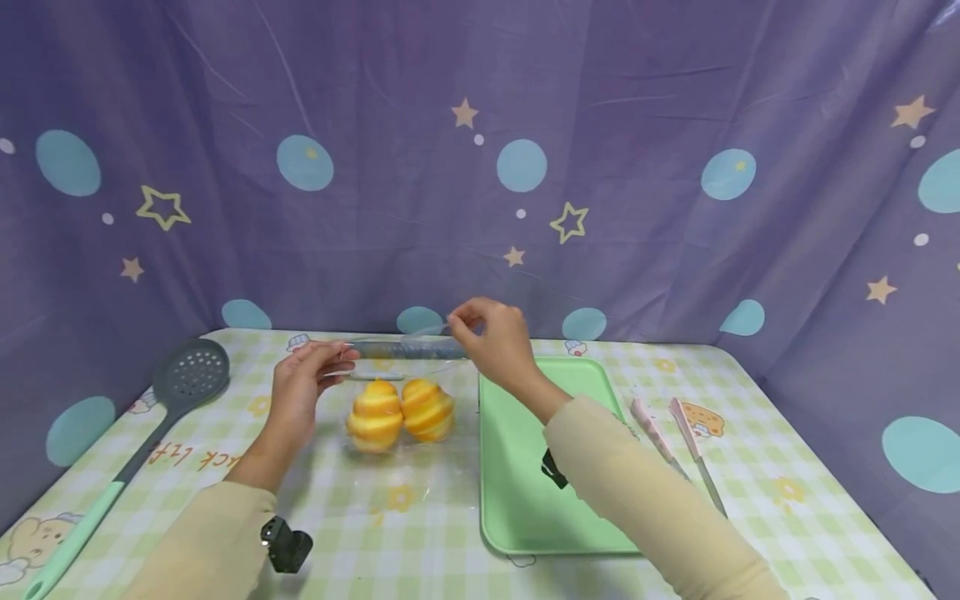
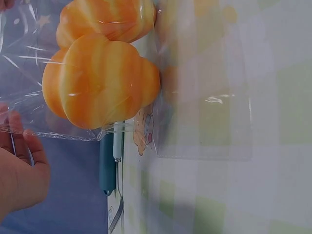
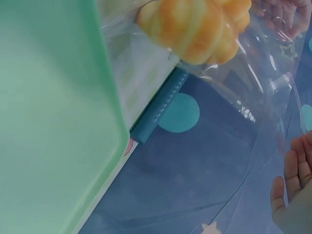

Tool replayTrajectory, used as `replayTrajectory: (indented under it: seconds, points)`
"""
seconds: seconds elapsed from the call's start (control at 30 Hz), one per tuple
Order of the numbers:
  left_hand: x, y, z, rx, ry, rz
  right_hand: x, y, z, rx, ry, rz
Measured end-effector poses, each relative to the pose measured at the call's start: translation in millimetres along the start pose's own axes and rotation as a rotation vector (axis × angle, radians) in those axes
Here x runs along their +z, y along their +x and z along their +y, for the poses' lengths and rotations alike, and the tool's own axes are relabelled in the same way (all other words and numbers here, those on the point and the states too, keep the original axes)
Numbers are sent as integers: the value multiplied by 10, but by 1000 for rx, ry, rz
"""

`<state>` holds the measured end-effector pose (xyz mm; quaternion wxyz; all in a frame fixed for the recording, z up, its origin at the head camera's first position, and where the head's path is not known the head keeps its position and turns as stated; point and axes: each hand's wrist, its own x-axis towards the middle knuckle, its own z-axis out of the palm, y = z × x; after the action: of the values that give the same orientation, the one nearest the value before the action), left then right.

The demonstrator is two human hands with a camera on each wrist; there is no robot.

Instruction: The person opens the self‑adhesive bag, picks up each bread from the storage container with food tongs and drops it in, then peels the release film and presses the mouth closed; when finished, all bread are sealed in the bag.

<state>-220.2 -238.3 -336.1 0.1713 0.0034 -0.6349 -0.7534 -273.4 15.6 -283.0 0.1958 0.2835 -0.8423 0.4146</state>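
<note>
Two striped orange-yellow croissant-shaped bread rolls [image 1: 375,417] sit side by side inside a clear plastic bag [image 2: 209,131]. The lower part of the bag lies flat on the table, while its mouth end is lifted and stretched between the hands. My left hand [image 1: 300,379] pinches the left edge of the mouth, thumb and fingertips on the film. On the other side, my right hand [image 1: 495,337] pinches the film between thumb and index finger, slightly higher. The right wrist view also shows the right hand [image 3: 297,195] at the bag's edge, its exact contact partly hidden.
A light green tray [image 1: 547,525] lies right of the rolls, beneath the right forearm. Two pink-handled utensils [image 1: 682,417] rest farther right. Behind the bag are a dark teal bar [image 1: 408,350] and a pale-handled fork [image 2: 118,146]. A slotted turner [image 1: 191,375] lies at the left.
</note>
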Motion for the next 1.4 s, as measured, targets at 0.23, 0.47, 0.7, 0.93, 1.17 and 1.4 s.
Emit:
replayTrajectory:
  seconds: [0.23,0.47,0.7,0.93,1.17,1.4]
  points:
    - [-6,10,-18,4,-12,7,-117,-82,134,26,25,41]
    - [-19,8,-27,11,-29,5,-263,-165,268,17,82,85]
    - [-19,-1,-15,0,-38,10,-393,-254,347,43,156,99]
    - [-19,-9,-13,-14,-38,14,-498,-351,465,90,165,132]
    - [-22,-9,-13,-18,-41,18,-623,-409,583,121,191,156]
    - [-21,2,-13,-22,-54,16,-762,-450,671,167,225,207]
